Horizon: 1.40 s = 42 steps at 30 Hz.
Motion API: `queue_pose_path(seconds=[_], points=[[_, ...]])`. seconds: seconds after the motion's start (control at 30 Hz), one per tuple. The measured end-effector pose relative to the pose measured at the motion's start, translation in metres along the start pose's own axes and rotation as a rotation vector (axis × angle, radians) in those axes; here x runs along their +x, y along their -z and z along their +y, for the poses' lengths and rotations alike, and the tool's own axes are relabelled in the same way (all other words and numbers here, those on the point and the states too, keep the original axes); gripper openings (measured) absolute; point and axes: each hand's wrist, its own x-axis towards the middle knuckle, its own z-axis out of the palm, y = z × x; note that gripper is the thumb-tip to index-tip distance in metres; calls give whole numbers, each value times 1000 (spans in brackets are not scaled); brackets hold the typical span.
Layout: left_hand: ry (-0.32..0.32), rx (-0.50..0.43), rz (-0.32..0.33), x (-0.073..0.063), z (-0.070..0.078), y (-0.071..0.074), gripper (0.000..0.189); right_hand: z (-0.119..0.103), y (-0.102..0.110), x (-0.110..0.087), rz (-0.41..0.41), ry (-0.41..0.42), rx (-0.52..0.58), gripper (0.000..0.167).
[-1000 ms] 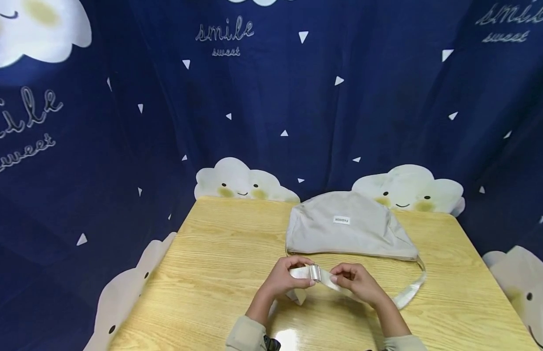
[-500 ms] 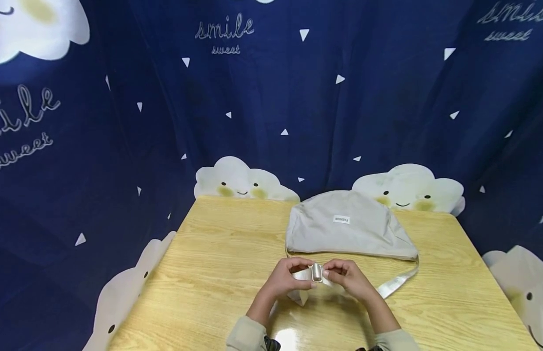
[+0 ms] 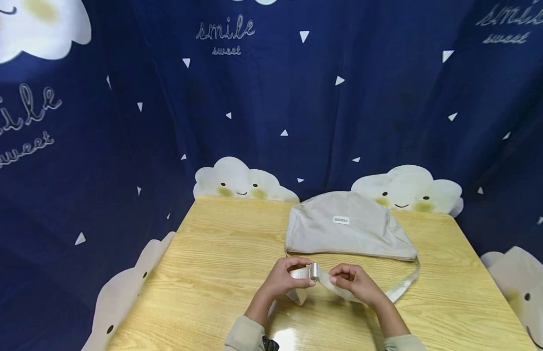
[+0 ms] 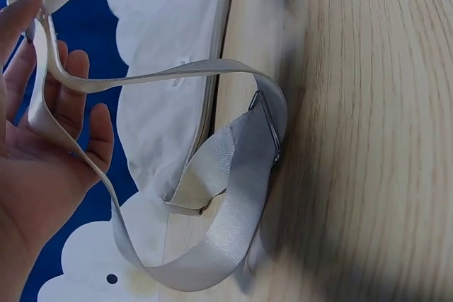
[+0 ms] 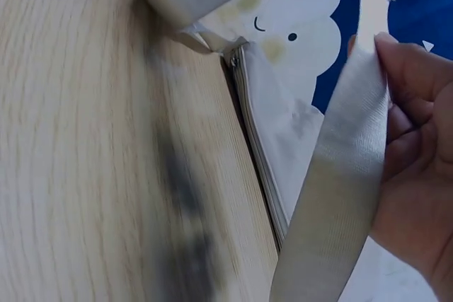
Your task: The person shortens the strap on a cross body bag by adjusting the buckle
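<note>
Metal buckle (image 3: pixel 314 272) pinched w/ L grip (image 3: pixel 280 278); strap (image 5: pixel 345 143), R grip (image 3: pixel 358 283).

A navy curtain (image 3: pixel 253 97) printed with white triangles (image 3: pixel 304 36) and smiling clouds (image 3: pixel 231 174) surrounds the wood-grain desk (image 3: pixel 227 239) left, right and far; bright glare (image 3: pixel 285 338) marks its near side.

The head camera looks forward and down at the bag (image 3: pixel 350 231) from well back; both wrist cameras, turned sideways, sit close in front of it (they share its strap (image 5: pixel 343 167)).
</note>
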Motion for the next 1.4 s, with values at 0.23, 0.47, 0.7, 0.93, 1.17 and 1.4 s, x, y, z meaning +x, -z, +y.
queue_pose_path(seconds=[0.23,0.47,0.7,0.93,1.17,1.4], points=[[9,7,-32,-2,12,0,39,3,-7,3,46,73,10,13],[12,20,-45,0,2,-1,39,0,-10,8,44,42,14,16],[5,57,-59,2,-4,-1,39,-3,-11,10,50,36,18,17],[6,76,-33,2,-1,-1,39,-5,-7,6,18,9,20,22],[-3,59,-41,3,-1,-2,39,-2,-2,-1,13,3,0,18],[-3,54,-33,4,0,-4,37,2,-5,1,51,19,34,18]])
